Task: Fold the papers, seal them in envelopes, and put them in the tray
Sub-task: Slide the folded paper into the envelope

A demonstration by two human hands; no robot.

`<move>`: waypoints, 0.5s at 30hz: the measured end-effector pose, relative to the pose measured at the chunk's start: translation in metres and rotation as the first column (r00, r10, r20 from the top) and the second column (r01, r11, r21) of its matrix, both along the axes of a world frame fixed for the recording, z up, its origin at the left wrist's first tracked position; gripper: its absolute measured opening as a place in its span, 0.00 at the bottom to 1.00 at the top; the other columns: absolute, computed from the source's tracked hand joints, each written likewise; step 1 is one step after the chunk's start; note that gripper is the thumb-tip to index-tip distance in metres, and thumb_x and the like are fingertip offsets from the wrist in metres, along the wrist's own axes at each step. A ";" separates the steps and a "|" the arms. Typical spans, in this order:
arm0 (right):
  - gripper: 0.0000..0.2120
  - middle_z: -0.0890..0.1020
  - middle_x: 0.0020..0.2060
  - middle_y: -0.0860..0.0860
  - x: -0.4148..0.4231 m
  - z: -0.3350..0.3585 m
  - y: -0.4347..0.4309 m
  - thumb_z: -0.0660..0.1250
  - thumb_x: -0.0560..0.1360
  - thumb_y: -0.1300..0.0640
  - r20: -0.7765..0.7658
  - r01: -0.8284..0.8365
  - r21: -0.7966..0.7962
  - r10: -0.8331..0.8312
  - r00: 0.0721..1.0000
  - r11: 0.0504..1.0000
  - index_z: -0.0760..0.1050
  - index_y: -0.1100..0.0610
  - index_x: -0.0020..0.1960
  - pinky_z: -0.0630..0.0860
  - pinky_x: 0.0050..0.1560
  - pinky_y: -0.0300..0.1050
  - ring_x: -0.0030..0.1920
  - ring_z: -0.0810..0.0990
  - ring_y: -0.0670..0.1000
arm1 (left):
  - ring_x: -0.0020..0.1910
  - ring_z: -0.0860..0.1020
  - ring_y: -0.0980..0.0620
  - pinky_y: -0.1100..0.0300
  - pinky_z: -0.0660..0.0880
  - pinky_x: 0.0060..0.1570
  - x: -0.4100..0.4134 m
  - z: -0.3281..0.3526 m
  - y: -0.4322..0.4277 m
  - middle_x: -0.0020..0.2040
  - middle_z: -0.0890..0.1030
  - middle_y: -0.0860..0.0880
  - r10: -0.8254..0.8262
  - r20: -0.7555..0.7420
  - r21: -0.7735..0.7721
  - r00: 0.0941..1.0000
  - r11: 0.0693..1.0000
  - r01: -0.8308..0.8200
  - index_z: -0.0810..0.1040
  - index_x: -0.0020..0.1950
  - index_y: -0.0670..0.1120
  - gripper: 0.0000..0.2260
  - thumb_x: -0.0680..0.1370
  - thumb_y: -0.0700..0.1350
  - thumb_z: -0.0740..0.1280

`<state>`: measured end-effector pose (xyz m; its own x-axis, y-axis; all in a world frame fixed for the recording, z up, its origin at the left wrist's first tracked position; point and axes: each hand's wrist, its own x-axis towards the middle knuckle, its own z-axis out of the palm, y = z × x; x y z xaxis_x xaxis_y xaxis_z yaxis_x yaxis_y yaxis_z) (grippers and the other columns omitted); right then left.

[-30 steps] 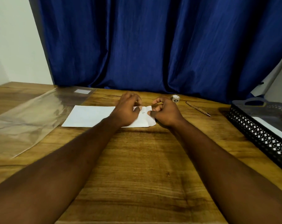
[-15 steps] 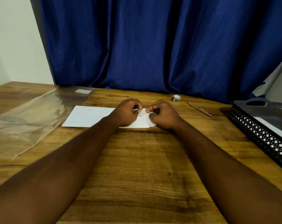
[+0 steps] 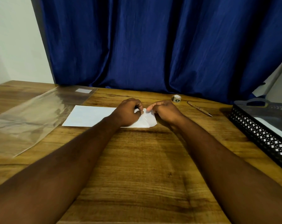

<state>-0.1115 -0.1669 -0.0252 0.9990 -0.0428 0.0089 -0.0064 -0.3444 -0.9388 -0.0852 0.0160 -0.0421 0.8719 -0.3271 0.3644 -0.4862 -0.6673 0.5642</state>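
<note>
Left hand [image 3: 129, 113], right hand [image 3: 166, 112], pinching white envelope [image 3: 88, 116]

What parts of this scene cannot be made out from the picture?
- Head view: the left hand hides the middle of the white paper.
- Head view: the right frame edge cuts off the tray and the white sheet inside.
- Head view: the small roll's print is too small to read.

Light: dim, warm indoor.
Shadows: soft, left of tray [image 3: 258, 135] on table [image 3: 145, 159].
Glare: pale sheen on plastic sheet [image 3: 31, 120].
Edges: wide-angle bowing, slight softness.
</note>
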 end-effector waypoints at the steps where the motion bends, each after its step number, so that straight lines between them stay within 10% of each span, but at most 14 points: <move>1: 0.10 0.87 0.47 0.50 0.001 -0.002 -0.004 0.67 0.79 0.63 0.056 0.076 -0.107 -0.071 0.996 0.991 0.87 0.55 0.48 0.82 0.49 0.46 0.51 0.83 0.49 | 0.56 0.77 0.52 0.60 0.75 0.54 -0.001 0.000 0.000 0.55 0.80 0.52 -0.008 -0.006 -0.005 1.000 1.000 0.008 0.82 0.54 0.49 0.04 0.80 0.44 0.72; 5: 0.02 0.84 0.43 0.48 0.000 -0.007 -0.022 0.70 0.76 0.56 0.197 0.209 -0.501 -0.125 0.972 0.840 0.80 0.50 0.47 0.81 0.43 0.49 0.46 0.82 0.50 | 0.57 0.76 0.54 0.62 0.72 0.51 -0.002 0.003 0.003 0.58 0.80 0.53 -0.054 -0.027 0.046 0.998 0.997 0.056 0.81 0.58 0.49 0.09 0.80 0.50 0.72; 15: 0.15 0.85 0.55 0.42 -0.001 -0.014 -0.013 0.67 0.80 0.63 0.144 -0.069 -0.345 0.125 0.982 0.936 0.87 0.46 0.53 0.76 0.50 0.41 0.51 0.81 0.40 | 0.59 0.76 0.57 0.63 0.69 0.56 -0.001 0.007 0.009 0.61 0.80 0.57 -0.051 -0.119 0.007 0.992 0.999 0.052 0.83 0.58 0.54 0.08 0.80 0.46 0.72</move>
